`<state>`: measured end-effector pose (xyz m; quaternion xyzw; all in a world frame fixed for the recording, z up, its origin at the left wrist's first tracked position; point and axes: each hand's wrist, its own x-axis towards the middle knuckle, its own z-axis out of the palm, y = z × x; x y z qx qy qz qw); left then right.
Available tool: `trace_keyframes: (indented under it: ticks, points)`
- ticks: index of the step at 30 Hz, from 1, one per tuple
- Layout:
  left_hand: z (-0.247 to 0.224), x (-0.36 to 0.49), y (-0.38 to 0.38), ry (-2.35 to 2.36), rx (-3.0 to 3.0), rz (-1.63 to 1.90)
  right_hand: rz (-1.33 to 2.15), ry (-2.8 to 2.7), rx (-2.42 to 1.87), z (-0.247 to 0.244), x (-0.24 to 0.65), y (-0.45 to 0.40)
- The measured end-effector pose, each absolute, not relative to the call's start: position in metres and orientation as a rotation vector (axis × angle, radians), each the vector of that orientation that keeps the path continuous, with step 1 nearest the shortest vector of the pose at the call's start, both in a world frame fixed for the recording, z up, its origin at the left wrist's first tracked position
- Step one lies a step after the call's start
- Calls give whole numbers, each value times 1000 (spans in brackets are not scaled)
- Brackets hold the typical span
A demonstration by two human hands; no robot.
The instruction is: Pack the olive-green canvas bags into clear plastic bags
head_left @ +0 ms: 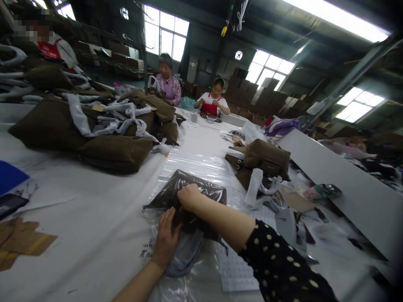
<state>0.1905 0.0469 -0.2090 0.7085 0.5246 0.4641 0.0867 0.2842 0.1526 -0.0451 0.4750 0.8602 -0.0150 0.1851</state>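
A dark brown bag wrapped in clear plastic [176,186] lies on the white table [94,218] in front of me. My left hand [165,237] presses flat on its near end, fingers spread over the plastic. My right hand [188,196] rests on top of the bag's middle, fingers curled down against the wrapping. A stack of clear plastic sleeves [195,161] stretches away under and beyond the bag.
A pile of brown bags with white straps [103,126] sits at the left. More brown bags [264,161] lie at the right beside a white board [340,184]. Cardboard pieces [22,241] lie at the near left. Two people sit at the table's far end.
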Motion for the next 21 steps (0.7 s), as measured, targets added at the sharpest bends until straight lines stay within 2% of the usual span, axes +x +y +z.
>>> trace_keyframes:
  ticks: [3, 6, 8, 11, 14, 16, 18, 21]
  points:
    - [-211, 190, 52, 1556, 2256, 1285, 59, 2378, 1576, -25, 330, 154]
    - [-213, 190, 58, 1550, 2345, 1230, 246, 2494, 1697, -22, 408, 113]
    - [-213, 191, 66, 1536, 2388, 1202, 442, 2851, 1416, -43, 458, 61]
    - [-211, 195, 81, 1483, 2411, 1165, 510, 3062, 942, -99, 502, -19]
    - [-202, 194, 90, 1445, 2399, 1139, 554, 3162, 962, -148, 505, -58]
    - [-191, 185, 80, 1475, 2367, 1180, 402, 3293, 988, -160, 492, -58]
    - [-180, 170, 55, 1378, 2379, 1187, 30, 3404, 1068, -155, 476, -48]
    - [-170, 146, 1, 1002, 2463, 962, -521, 3207, 1743, -135, 452, -34]
